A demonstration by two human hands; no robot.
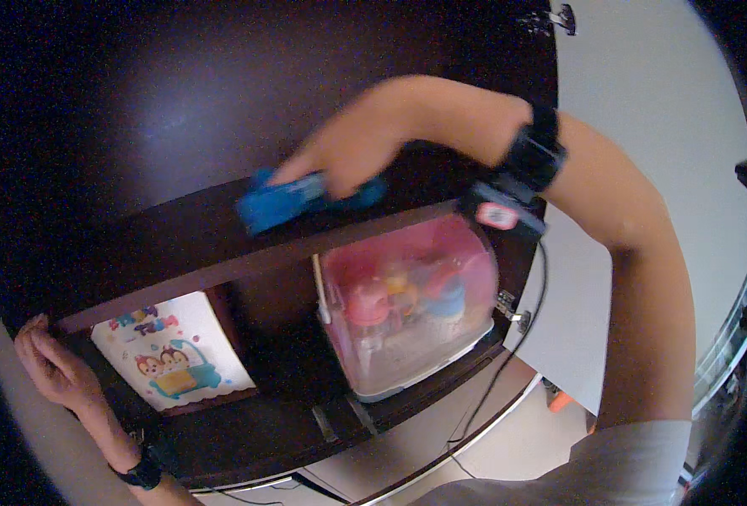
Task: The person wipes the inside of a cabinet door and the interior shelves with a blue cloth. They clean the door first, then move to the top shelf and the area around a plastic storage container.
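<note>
My right hand point(354, 152) presses a blue cloth point(285, 201) onto a dark wooden shelf point(196, 218) of a cabinet; hand and cloth are blurred. My left hand point(51, 364) is at the cabinet's left side, fingers bent near the shelf's left end; whether it grips the edge is unclear. Below the shelf stands a clear and pink plastic box point(411, 310) with colourful cups or bottles in it. Left of that, a white picture panel point(177, 351) with cartoon animals stands in the lower compartment.
A pale cabinet door point(639, 95) with metal hinges point(564, 19) stands at the right. A black cable point(506, 360) hangs from a device point(506, 205) at my right wrist. An orange object point(560, 401) lies low at the right, beyond the cabinet's lower edge.
</note>
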